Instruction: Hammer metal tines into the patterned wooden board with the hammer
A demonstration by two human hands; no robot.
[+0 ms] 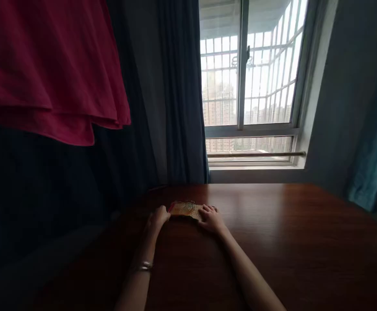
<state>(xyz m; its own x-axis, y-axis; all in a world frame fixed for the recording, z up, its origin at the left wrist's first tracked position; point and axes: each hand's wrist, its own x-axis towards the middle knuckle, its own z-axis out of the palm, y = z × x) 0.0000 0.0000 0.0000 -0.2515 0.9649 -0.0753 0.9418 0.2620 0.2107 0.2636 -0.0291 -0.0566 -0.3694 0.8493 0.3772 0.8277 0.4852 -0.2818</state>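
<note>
A flat, tan, packet-like item point(183, 210) with dark printing and a red left end lies on the brown table, its front edge uneven. Its exact kind is too small to make out. My left hand point(160, 214) is closed at the red end, the fingers pinching that edge. Across the right end rests my right hand point(211, 218), palm down, with its fingers apart on the upper surface. That hand covers the item's right corner. A shiny band circles my left wrist.
The glossy wooden table point(272, 242) stretches toward a barred window point(253, 86). Dark blue curtains point(185, 95) hang at the window's left, with a teal curtain point(372, 142) at far right. Red cloth point(52, 65) hangs at upper left.
</note>
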